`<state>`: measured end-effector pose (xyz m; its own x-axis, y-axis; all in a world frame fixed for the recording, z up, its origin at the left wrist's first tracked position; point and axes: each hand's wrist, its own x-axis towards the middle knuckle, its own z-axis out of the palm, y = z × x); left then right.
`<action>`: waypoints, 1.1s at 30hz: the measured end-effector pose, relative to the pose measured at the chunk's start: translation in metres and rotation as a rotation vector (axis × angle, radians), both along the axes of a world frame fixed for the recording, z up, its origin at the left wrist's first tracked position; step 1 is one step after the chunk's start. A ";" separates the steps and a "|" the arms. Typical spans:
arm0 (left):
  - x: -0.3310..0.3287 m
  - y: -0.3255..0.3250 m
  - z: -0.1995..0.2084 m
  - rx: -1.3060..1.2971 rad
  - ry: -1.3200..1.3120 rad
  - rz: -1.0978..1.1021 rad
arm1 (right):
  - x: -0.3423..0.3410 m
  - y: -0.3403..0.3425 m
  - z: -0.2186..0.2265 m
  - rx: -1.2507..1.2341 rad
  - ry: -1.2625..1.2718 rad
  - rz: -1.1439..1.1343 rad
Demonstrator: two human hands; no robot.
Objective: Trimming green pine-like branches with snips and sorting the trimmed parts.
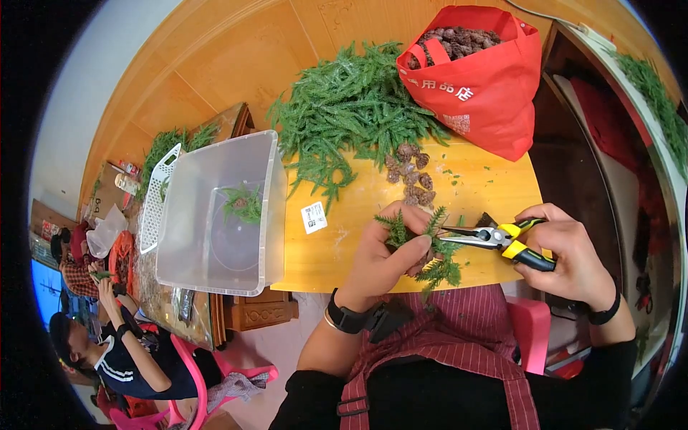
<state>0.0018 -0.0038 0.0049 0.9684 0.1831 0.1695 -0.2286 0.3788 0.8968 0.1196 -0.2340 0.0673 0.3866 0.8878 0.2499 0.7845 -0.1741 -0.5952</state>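
Observation:
My left hand (pixel 390 258) is closed around a green artificial pine sprig (pixel 444 269) whose tips stick out past the thumb and fingers. A brown piece, perhaps a pine cone, shows partly under the thumb. In my right hand (pixel 573 251) are long-nose pliers (pixel 494 236) with yellow and black handles. Their jaws stand apart and reach the sprig beside my left fingers. Several small brown pine cones (pixel 412 172) lie on the yellow table (pixel 322 254), just beyond my left hand. A white printed label (pixel 313 217) lies farther left.
A heap of green sprigs (pixel 351 100) covers the table's far side. Beside it stands a red bag (pixel 494 107) full of pine cones. To the left, a clear plastic bin (pixel 269 247) contains a sprig. A co-worker (pixel 143 365) sits at the left, near a white perforated basket (pixel 153 208).

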 end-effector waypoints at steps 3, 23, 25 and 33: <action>0.000 0.002 -0.001 -0.088 -0.015 -0.081 | 0.000 0.002 -0.004 0.051 -0.004 0.011; -0.002 0.010 -0.016 -0.118 0.029 -0.118 | 0.004 0.005 -0.008 0.061 0.028 0.035; -0.003 0.011 -0.019 -0.160 0.016 -0.147 | 0.005 0.005 -0.008 0.061 0.031 0.038; -0.002 0.010 -0.023 -0.118 0.018 -0.116 | 0.006 0.004 -0.006 0.003 0.051 0.019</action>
